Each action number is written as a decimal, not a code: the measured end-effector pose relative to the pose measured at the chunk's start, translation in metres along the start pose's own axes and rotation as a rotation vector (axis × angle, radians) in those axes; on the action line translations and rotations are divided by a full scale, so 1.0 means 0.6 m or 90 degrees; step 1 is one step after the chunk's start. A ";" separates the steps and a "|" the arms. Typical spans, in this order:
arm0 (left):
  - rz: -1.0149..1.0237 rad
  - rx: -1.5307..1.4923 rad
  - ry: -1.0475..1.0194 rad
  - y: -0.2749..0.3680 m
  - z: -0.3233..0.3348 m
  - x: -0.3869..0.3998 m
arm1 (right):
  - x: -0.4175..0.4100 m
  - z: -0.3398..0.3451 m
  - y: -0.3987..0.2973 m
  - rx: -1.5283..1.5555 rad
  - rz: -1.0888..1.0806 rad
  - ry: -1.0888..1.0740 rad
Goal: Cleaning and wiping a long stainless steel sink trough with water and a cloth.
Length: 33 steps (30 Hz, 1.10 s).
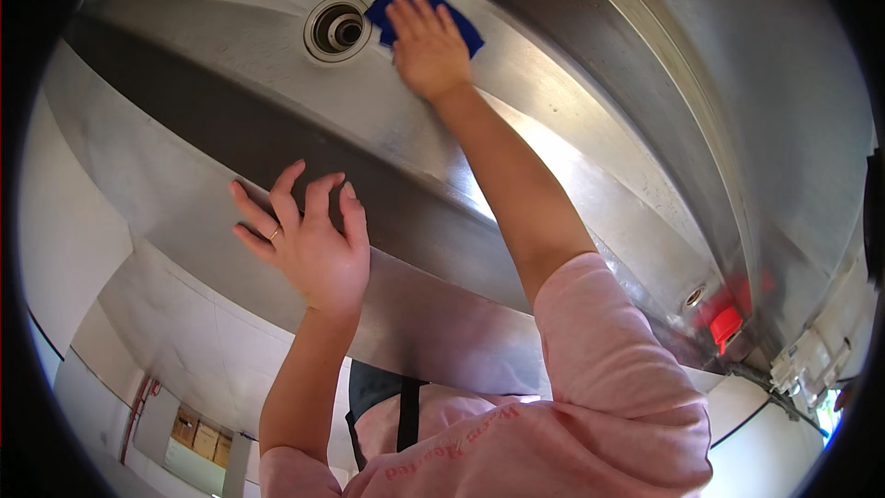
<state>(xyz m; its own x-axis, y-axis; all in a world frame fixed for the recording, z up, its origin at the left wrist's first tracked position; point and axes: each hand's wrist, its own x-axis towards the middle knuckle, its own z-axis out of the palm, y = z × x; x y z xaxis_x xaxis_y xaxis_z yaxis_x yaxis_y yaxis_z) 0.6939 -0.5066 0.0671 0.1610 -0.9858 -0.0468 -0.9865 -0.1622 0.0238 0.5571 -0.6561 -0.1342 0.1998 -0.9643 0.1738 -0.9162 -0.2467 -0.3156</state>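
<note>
My right hand [432, 55] lies flat on a dark blue cloth [460, 17], pressing it to the bottom of a stainless steel sink [387, 117]. The cloth is spread out under the fingers, and one corner reaches the rim of a round drain [339, 29]. The drain is uncovered, with a dark hole in its middle. My left hand [308, 242] rests at the sink's front rim [442, 283], its fingers apart and slightly bent, a ring on one of them. It holds nothing.
At the far right end sit a red plastic object [726, 325] and a second, smaller drain [695, 296]. A whitish fitting [809, 360] stands beyond that end. The steel back wall [781, 117] rises along the far side. Behind, cardboard boxes [205, 441] show in a wall opening.
</note>
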 end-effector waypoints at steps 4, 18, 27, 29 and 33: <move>0.001 0.003 0.011 -0.004 -0.003 0.004 | -0.080 -0.020 -0.046 0.161 -0.137 -0.137; -0.001 -0.069 0.066 -0.003 0.000 0.001 | -0.392 -0.224 0.120 0.134 -0.184 -0.479; 0.068 -0.190 -0.009 -0.011 -0.019 0.005 | -0.358 -0.215 0.080 0.090 -0.172 -0.518; 0.067 -0.217 -0.004 -0.012 -0.029 0.002 | -0.334 -0.209 0.052 0.069 -0.185 -0.517; 0.125 -0.489 -0.062 -0.023 -0.035 -0.021 | -0.286 -0.171 0.026 0.091 -0.200 -0.497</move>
<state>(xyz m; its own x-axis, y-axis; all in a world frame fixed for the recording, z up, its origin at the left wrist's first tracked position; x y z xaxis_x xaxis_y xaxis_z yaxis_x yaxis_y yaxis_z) 0.7061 -0.4929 0.0886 -0.0520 -0.9970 -0.0568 -0.6939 -0.0048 0.7201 0.4730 -0.4848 -0.0730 0.6674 -0.6258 -0.4036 -0.7363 -0.4733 -0.4837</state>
